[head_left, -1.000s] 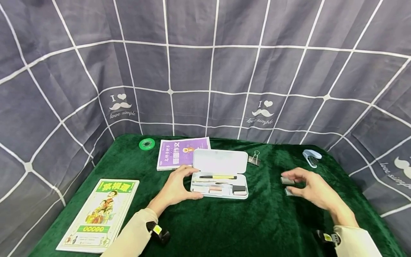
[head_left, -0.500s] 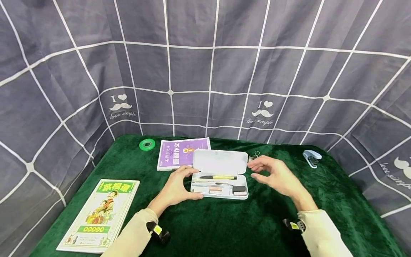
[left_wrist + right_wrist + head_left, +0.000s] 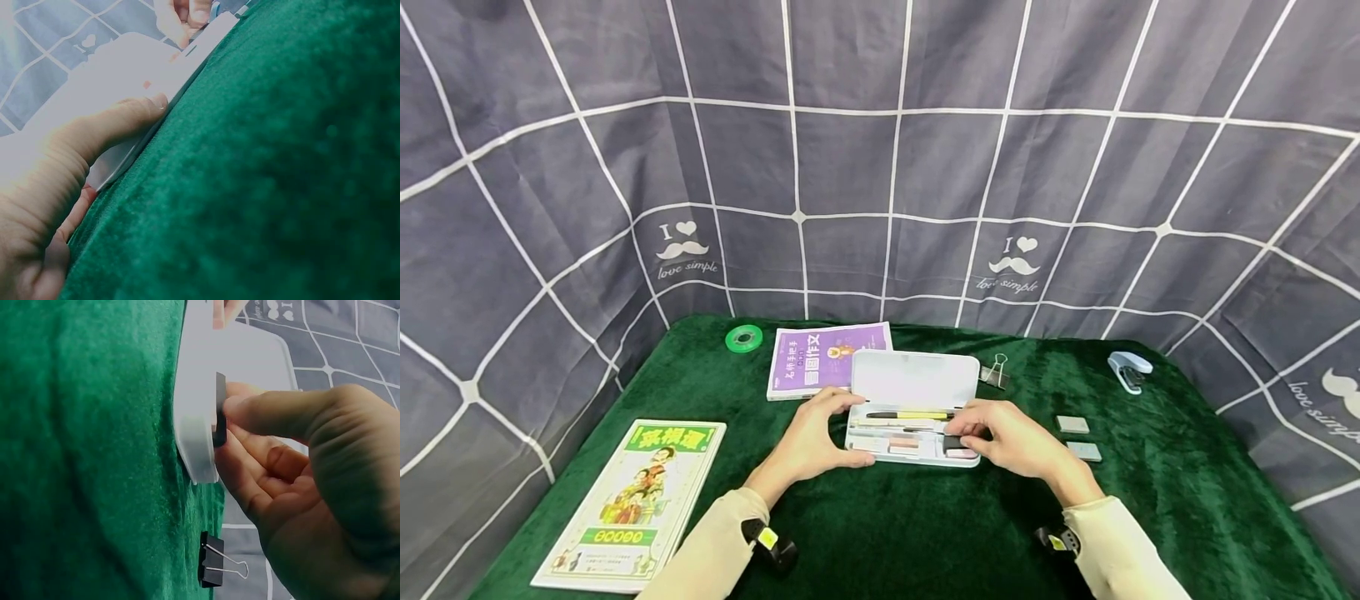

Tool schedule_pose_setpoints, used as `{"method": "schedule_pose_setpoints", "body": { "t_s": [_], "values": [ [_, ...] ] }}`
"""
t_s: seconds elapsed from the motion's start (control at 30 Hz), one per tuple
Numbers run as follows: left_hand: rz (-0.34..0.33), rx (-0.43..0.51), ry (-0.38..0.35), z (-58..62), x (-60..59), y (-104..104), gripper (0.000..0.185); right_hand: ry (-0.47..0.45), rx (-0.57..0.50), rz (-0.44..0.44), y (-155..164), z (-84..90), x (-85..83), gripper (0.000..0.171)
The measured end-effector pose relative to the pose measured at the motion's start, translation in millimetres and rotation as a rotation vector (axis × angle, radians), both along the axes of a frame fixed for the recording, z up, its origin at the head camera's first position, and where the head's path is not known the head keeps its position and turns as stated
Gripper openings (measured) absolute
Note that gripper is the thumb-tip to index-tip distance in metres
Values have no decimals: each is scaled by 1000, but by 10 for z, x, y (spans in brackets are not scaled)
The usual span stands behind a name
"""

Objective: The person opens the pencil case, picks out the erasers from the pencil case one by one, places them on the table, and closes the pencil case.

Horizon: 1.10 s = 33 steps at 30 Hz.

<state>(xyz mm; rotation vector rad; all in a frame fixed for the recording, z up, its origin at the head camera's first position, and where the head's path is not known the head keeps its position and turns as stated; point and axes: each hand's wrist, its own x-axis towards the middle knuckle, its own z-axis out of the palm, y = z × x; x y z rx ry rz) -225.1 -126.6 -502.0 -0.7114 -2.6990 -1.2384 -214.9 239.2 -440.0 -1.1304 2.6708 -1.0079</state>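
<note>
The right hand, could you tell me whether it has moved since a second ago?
Yes. The right hand has moved left from the grey blocks to the open pencil case, where it pinches a small dark item.

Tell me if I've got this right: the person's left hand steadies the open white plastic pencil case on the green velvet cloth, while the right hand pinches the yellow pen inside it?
Not quite. The right hand pinches a small flat black block at the case's right end, not the yellow pen, which lies untouched further back. The right wrist view shows this best. The rest holds: the left hand steadies the open white plastic pencil case on the green velvet cloth.
</note>
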Motion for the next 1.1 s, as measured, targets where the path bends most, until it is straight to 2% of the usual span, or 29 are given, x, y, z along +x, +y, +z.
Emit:
{"method": "schedule_pose_setpoints", "body": {
  "t_s": [0.3,0.47,0.63,0.83,0.97,1.1],
  "values": [
    [-1,5,7,-9,-3,9,87,18,23,-11,-29,10,23,31],
    [2,6,2,-7,-3,4,86,47,-20,-30,-7,38,17,30],
    [1,4,7,-7,-7,6,86,119,-88,-117,110,162,15,35],
    [3,9,5,-14,-8,7,86,199,-123,-229,432,291,-18,36],
    [7,4,14,-20,-10,7,86,216,-113,-323,640,256,-59,35],
    [7,9,13,-16,-4,9,86,209,-102,-383,762,127,-105,29]
  ]
}}
